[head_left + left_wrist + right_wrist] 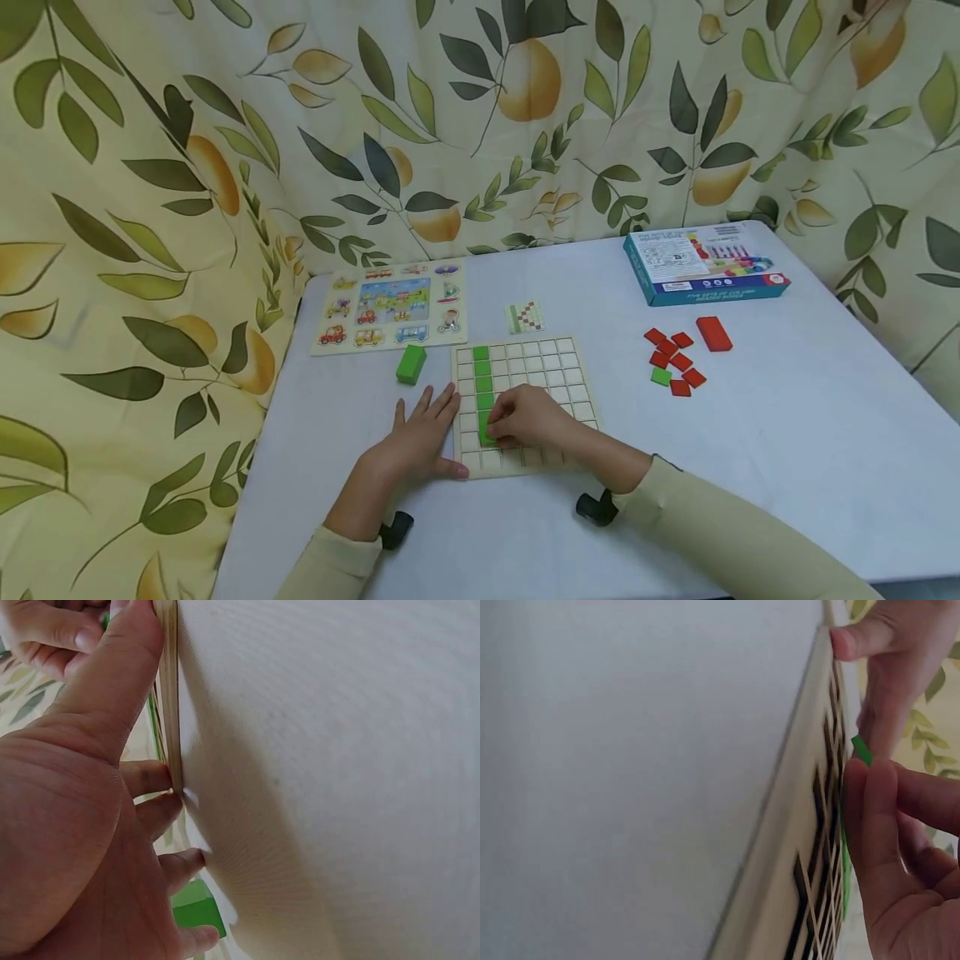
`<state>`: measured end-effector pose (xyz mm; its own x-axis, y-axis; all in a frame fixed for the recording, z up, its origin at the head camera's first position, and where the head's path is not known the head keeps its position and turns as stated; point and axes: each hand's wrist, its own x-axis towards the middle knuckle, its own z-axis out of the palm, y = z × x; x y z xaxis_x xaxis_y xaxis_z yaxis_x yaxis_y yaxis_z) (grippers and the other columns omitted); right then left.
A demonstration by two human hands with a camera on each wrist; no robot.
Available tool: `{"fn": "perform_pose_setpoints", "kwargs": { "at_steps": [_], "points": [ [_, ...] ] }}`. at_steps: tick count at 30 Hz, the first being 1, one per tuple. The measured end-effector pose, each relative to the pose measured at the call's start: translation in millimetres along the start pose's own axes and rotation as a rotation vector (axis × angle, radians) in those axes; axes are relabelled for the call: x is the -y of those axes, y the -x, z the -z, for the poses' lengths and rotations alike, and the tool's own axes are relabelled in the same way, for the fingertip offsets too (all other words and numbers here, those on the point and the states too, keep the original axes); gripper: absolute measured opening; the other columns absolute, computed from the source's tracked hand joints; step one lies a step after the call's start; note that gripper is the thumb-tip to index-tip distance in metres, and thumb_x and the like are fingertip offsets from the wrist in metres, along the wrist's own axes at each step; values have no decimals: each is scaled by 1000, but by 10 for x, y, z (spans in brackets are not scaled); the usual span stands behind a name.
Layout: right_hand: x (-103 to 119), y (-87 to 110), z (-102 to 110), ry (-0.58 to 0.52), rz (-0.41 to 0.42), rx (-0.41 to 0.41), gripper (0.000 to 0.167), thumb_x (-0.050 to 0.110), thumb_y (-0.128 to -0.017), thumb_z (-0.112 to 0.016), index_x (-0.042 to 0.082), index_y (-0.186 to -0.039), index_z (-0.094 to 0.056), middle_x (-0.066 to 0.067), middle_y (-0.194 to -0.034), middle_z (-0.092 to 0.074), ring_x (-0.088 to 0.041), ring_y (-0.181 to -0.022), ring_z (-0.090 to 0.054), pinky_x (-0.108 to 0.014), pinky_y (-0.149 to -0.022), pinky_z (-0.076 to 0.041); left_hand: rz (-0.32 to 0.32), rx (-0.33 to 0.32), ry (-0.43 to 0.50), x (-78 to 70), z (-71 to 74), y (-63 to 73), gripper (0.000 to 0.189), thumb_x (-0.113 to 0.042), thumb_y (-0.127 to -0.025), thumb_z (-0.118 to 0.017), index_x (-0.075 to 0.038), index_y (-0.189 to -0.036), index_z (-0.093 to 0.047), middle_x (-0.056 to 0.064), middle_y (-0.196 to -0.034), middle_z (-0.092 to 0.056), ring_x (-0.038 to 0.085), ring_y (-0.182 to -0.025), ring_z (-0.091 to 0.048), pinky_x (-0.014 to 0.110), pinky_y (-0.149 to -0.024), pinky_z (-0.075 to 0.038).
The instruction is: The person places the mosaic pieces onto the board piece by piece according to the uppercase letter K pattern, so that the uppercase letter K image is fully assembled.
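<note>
A wooden grid board [551,362] lies on the table, with a column of green square tiles [483,383] in its second column from the left. My right hand [532,417] is over the lower end of that column. Its thumb and fingertips pinch a small green tile [862,748], which stands tilted at the board's surface in the right wrist view. At the board's left side, my left hand [416,440] rests with fingers spread, the thumb at the lower left corner and fingertips along the edge. Just beyond those fingers is a green block [411,365].
A small pattern card [527,317] lies behind the board. To the back left is a picture puzzle board [390,333]. On the right are several loose red tiles [660,360], one green tile [661,377], a red block [714,333] and a teal-edged box [705,265]. Patterned curtains border the table.
</note>
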<state>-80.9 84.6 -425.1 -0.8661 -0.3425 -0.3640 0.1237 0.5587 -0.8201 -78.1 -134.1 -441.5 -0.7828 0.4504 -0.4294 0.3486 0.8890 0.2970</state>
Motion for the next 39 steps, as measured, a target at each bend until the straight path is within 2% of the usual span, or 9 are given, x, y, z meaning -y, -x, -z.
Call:
{"fn": "perform_pose_setpoints", "kwargs": {
  "at_steps": [8, 17, 24, 39],
  "points": [
    [7, 21, -84, 44, 20, -22, 10, 9, -86, -79, 9, -79, -72, -1, -70, -69, -15, -62, -68, -27, -58, -55, -4, -14, 11, 18, -53, -4, 120, -62, -73, -80, -15, -163, -17, 1, -170, -4, 33, -154, 4, 69, -115, -1],
    [16, 40, -124, 199, 95, -56, 17, 9, -86, -78, 12, -72, -69, 1, -63, -65, -13, -56, -63, -26, -56, -49, -17, -20, 15, 17, -67, 11, 120, -62, -73, -80, -14, -162, -17, 2, -170, -5, 34, -154, 2, 70, -114, -2],
    [13, 27, -130, 297, 133, -88, 22, 9, -83, -81, 15, -67, -67, 6, -61, -61, -10, -59, -54, -25, -54, -44, -14, -18, 8, 27, -62, 1, 120, -63, -73, -79, -15, -163, -16, 0, -170, -3, 33, -154, 4, 69, -114, 0],
    [-38, 29, -117, 281, 166, -93, 21, 10, -83, -82, 15, -69, -68, 8, -64, -60, -10, -62, -54, -25, -56, -45, -5, -25, 21, -8, -56, 31, 119, -59, -73, -82, -15, -163, -17, 0, -170, -3, 34, -154, 3, 69, -114, 0]
  ]
}}
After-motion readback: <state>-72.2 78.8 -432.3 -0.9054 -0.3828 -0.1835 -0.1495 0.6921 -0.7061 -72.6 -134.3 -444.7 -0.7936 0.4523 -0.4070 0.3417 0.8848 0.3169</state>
